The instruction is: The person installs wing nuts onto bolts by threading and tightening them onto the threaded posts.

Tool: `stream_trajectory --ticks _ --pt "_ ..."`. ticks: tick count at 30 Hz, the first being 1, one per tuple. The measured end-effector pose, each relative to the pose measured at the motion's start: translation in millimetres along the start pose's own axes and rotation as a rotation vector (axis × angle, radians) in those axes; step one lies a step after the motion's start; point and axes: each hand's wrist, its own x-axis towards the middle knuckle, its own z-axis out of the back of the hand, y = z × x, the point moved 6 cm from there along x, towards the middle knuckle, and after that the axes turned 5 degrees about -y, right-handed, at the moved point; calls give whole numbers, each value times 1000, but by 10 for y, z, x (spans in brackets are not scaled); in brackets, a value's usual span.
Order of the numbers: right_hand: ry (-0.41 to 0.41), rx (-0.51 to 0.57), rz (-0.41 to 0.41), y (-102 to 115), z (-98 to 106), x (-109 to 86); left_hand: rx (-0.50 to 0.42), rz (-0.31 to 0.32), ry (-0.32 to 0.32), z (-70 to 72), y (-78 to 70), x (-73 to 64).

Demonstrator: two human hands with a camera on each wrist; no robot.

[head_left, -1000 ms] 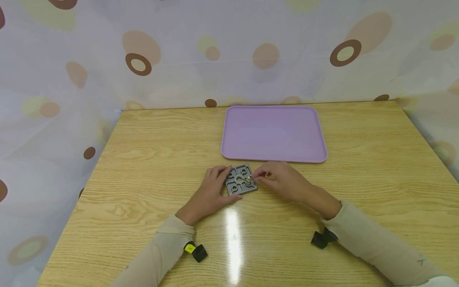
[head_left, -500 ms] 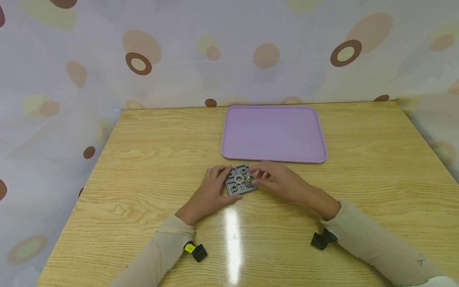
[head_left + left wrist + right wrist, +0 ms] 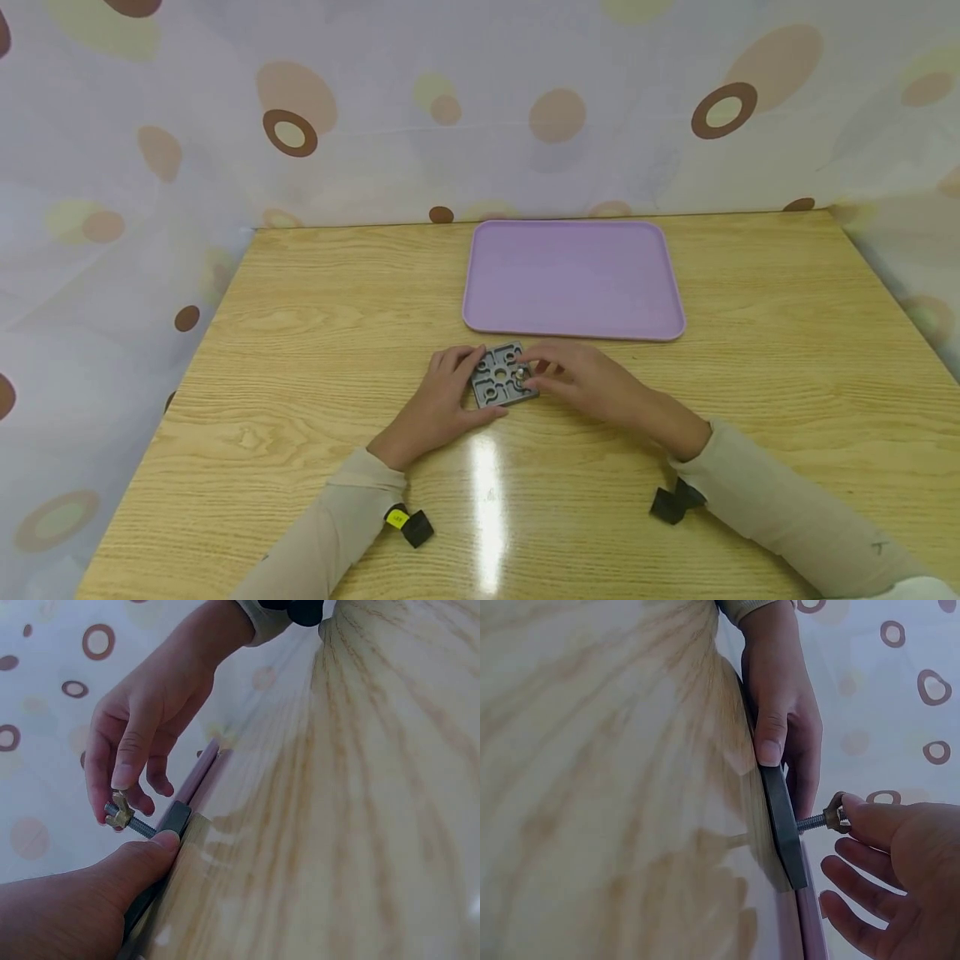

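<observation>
A square grey metal plate (image 3: 491, 392) with recessed slots and holes lies on the table. My left hand (image 3: 438, 408) holds it at its left side, thumb along the near edge and fingers at the far corner. From the plate's right part a threaded bolt (image 3: 142, 826) stands up, with a brass wing nut (image 3: 120, 811) near its free end. My right hand (image 3: 592, 379) has its thumb and index finger at the wing nut, thumb on one wing. In the right wrist view, the other fingers are spread loosely below the nut (image 3: 835, 813).
A purple tray (image 3: 573, 279) lies just behind the plate on the wooden table (image 3: 337, 300). Patterned cloth (image 3: 495, 108) hangs behind and at the sides. Each wrist carries a small black camera, such as the left one (image 3: 417, 528).
The right thumb and index finger have spread apart and shifted around the wing nut, whose wings have turned. My left hand and the plate stay where they were.
</observation>
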Motion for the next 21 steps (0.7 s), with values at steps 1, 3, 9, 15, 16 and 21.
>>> stream_trajectory --ticks 1,3,9,15,16,21 --pt "-5 -1 -6 1 8 -3 2 3 1 -2 2 1" --pt "-15 -9 -12 1 24 -8 4 5 2 -5 4 1" --pt "-66 -46 -14 1 70 -12 2 7 7 -2 -1 -3" --pt "-98 -67 -11 2 96 -12 -6 7 10 1 -6 -3" --pt "-101 -72 -4 5 99 -10 -6 7 9 2 -6 -3" --pt "-104 -79 33 24 103 -6 0 9 13 6 -13 -2"
